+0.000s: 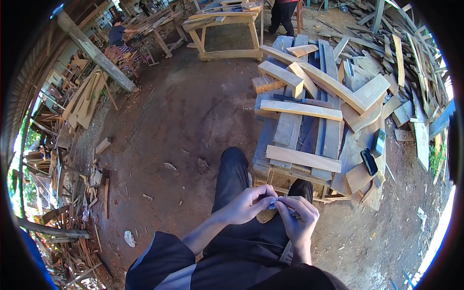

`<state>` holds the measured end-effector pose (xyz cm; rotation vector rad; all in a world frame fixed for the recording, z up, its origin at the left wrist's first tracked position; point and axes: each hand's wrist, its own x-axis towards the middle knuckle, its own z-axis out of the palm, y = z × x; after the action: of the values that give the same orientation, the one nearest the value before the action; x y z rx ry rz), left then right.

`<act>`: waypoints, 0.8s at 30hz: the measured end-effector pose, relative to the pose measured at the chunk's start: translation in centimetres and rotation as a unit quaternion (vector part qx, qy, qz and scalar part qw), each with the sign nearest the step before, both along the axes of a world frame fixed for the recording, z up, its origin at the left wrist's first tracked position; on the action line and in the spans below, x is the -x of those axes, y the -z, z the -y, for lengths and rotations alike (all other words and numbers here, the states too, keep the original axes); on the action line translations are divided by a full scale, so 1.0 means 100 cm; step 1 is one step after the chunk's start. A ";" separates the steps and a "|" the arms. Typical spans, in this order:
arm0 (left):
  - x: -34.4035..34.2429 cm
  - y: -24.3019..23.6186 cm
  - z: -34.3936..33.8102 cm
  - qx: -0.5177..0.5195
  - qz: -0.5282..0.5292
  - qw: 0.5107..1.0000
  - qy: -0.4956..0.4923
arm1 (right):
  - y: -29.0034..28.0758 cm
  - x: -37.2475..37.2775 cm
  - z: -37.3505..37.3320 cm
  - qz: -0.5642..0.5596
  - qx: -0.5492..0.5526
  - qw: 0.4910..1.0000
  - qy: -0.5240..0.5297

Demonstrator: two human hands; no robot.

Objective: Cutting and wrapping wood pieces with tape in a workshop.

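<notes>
Above my lap, my left hand and my right hand meet with thumbs and fingertips pinched together. Between them shows a small blue-white piece, mostly covered by the fingers and too small to name. Just beyond the hands stands a low wooden workbench stacked with planks. The closest is a short pale board lying across the near end. A longer board lies farther back, with a dark-bladed tool behind it, perhaps a chisel.
Right of the bench, an open dark case and a small dark green box rest on boards. Scrap wood piles up along the right and left. One person sits far left; another stands beyond the bench.
</notes>
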<state>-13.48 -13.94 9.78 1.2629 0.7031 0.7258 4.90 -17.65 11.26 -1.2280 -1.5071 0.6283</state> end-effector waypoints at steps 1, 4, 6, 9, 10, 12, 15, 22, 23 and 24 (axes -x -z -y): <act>-0.002 -0.002 0.000 -0.019 -0.024 0.999 -0.010 | 0.000 -0.001 -0.002 0.009 -0.026 1.000 0.002; -0.008 -0.005 0.000 -0.042 -0.052 0.997 -0.029 | 0.001 -0.003 -0.005 0.026 -0.058 0.998 0.009; -0.010 -0.006 -0.001 -0.047 -0.057 0.997 -0.036 | 0.004 -0.004 -0.006 0.036 -0.064 0.997 0.016; -0.013 -0.008 -0.004 -0.051 -0.071 0.996 -0.035 | 0.006 -0.005 -0.007 0.042 -0.089 0.995 0.028; -0.013 -0.007 -0.004 -0.041 -0.064 0.997 -0.031 | 0.007 -0.004 -0.007 0.044 -0.089 0.995 0.033; -0.014 -0.004 -0.004 -0.031 -0.057 0.998 -0.027 | 0.007 -0.004 -0.006 0.046 -0.088 0.994 0.037; -0.016 -0.004 -0.003 0.002 -0.029 0.999 -0.020 | 0.008 -0.002 -0.004 0.042 -0.116 0.991 0.043; -0.018 -0.004 0.005 -0.006 0.015 1.000 -0.014 | 0.019 -0.004 0.001 -0.015 -0.062 0.996 0.065; -0.018 -0.002 0.008 0.020 0.048 0.999 -0.010 | 0.021 -0.006 0.000 -0.036 -0.054 0.996 0.067; -0.019 -0.001 0.011 0.019 0.048 0.999 -0.010 | 0.021 -0.006 0.000 -0.036 -0.054 0.996 0.066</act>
<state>-11.58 -15.01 9.90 1.1795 0.6501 0.7809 5.53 -17.63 9.21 -1.1986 -1.3691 0.4921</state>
